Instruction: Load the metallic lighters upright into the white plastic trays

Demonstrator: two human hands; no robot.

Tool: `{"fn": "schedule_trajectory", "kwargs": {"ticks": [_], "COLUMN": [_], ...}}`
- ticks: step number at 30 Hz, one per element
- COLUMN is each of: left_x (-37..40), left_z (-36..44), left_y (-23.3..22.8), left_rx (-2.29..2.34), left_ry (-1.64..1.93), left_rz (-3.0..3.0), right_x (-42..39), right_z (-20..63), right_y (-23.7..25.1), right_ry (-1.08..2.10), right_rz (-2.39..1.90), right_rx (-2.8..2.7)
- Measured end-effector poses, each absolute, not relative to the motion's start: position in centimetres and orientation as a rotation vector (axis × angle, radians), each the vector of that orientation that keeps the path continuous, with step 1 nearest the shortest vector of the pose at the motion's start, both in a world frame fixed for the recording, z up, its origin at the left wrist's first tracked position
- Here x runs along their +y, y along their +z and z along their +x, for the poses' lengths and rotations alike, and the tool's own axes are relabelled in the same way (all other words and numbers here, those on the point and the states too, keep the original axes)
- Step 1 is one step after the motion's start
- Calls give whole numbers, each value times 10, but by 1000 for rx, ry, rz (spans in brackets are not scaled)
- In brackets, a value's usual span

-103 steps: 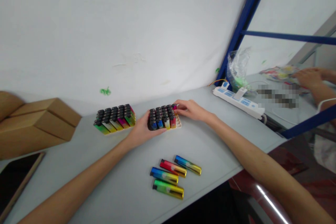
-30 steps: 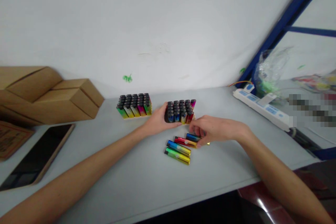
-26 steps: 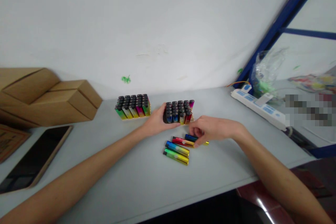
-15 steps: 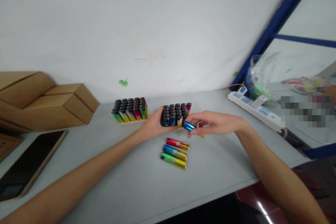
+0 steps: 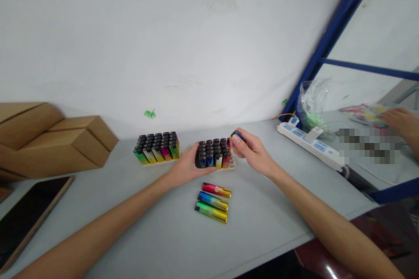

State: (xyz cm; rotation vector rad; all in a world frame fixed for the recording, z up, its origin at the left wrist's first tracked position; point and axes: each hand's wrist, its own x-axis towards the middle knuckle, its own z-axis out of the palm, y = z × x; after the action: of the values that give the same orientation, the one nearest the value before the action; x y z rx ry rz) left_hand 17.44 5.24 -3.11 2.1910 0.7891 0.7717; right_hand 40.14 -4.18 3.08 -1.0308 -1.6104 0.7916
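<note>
My left hand (image 5: pixel 186 166) is wrapped around the left side of a pale lighter tray (image 5: pixel 232 164), which holds several upright lighters (image 5: pixel 214 152) with black tops. Empty slots show along the tray's right side. Pinched in my right hand (image 5: pixel 255 151) is a lighter (image 5: pixel 237 134), black top up, just above the tray's right rear; the fingers cover most of its body. Three loose lighters lie side by side in front of the tray: a red-and-gold one (image 5: pixel 216 190), a blue-and-gold one (image 5: pixel 213 201) and a green-and-yellow one (image 5: pixel 211 212).
A second tray of colourful lighters (image 5: pixel 157 150) stands to the left. Cardboard boxes (image 5: pixel 65 148) and a dark flat device (image 5: pixel 29 213) lie farther left. At right are a white power strip (image 5: pixel 310 144), a clear plastic bag (image 5: pixel 312 102) and another person's hand (image 5: pixel 401 120).
My right hand has raised the lighter from the tray's front right to its right rear and turned it upright. Another person's hand has appeared at far right. The view has shifted slightly.
</note>
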Motion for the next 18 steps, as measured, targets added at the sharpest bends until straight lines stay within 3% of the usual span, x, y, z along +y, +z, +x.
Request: {"fn": "schedule_trajectory", "kwargs": {"ticks": [8, 18], "left_x": [54, 55], "left_z": [174, 174], "left_y": [-33, -34], "left_rx": [805, 813], "left_ry": [752, 758], "left_rz": [2180, 2192], "right_x": [-37, -35], "right_z": [402, 402], "right_y": [24, 26], "right_ry": [338, 280], "right_rz": [-1301, -1342], "right_rx": [-1615, -1593]}}
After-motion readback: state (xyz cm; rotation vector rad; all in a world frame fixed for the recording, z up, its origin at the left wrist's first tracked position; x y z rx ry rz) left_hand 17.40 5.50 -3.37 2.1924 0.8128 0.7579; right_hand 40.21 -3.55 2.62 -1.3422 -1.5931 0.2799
